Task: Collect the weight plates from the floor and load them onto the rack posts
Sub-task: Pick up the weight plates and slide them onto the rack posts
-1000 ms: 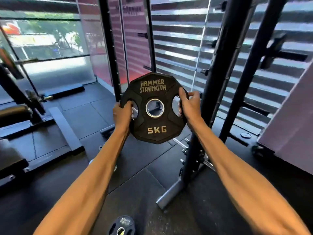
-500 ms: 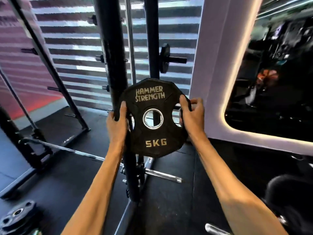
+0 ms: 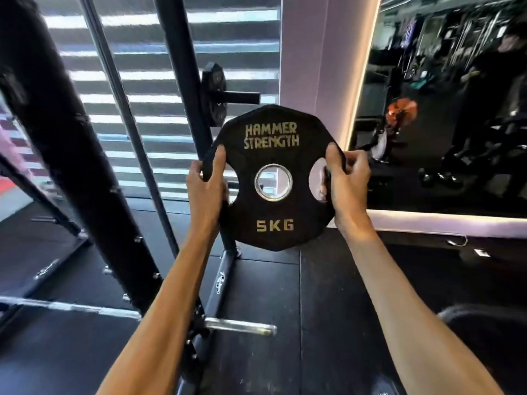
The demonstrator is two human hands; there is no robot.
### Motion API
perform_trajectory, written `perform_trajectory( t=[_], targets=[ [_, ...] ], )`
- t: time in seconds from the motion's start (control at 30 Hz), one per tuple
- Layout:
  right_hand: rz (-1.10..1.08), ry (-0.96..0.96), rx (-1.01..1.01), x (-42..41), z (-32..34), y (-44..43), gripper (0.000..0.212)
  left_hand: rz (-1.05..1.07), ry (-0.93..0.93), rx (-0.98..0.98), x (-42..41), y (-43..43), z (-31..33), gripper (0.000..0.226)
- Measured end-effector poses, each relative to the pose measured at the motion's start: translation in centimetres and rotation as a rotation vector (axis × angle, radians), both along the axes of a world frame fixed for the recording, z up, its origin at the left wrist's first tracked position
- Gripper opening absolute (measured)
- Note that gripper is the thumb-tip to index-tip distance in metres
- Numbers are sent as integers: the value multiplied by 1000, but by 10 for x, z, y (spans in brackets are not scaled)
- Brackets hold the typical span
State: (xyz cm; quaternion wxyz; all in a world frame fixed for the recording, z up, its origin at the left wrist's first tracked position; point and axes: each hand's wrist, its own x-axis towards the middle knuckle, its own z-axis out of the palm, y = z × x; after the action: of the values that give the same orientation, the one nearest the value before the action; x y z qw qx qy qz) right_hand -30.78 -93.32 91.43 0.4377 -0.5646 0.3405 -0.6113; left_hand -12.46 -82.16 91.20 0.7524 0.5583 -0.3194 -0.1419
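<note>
Your left hand (image 3: 206, 183) and right hand (image 3: 346, 183) grip the upright 5 kg plate (image 3: 273, 178) at chest height, just below the rack post (image 3: 242, 97) that already carries one plate (image 3: 213, 94); loading this one remains.

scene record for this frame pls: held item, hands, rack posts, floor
held item: 5 kg plate, upright, lettering facing camera
left hand: gripping the plate's left edge
right hand: gripping the right edge, fingers through the side cut-out
upper post: one plate already on it, outer end bare
lower post: chrome, bare
floor: dark rubber tiles
</note>
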Motion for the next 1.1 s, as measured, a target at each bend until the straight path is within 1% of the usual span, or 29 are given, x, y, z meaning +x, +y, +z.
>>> perform_trajectory(
  t=[0.07,0.17,0.3,0.5,0.63,0.73,0.83,0.87,0.93,0.97,1.1],
  targets=[
    [6,-34,2,8,-1,-31,42,-24,-5,-20,11,-33,3,46],
    [22,-77,8,25,5,-74,48,-72,-10,-59,32,-81,7,45],
    [51,-137,-26,46,19,-125,31,-112,-24,-73,59,-134,23,38],
    [6,-158,-26,86,44,-196,27,-167,-46,-112,101,-213,49,32],
    [19,-134,-47,108,46,-248,27,-165,-31,-132,118,-258,47,33],
    [62,-121,-28,122,43,-289,39,-121,-44,-119,128,-289,46,33],
    [131,-119,-17,135,40,-333,49,-54,-77,-105,134,-323,42,38],
    [170,-136,-15,139,39,-348,45,-25,-77,-103,135,-334,41,40],
    [256,-171,-21,147,36,-380,30,41,-57,-107,137,-358,41,40],
    [292,-170,-32,152,37,-396,26,79,-51,-107,137,-370,41,41],
    [400,-145,-42,168,42,-454,26,215,-35,-92,137,-413,39,42]
  ],
)
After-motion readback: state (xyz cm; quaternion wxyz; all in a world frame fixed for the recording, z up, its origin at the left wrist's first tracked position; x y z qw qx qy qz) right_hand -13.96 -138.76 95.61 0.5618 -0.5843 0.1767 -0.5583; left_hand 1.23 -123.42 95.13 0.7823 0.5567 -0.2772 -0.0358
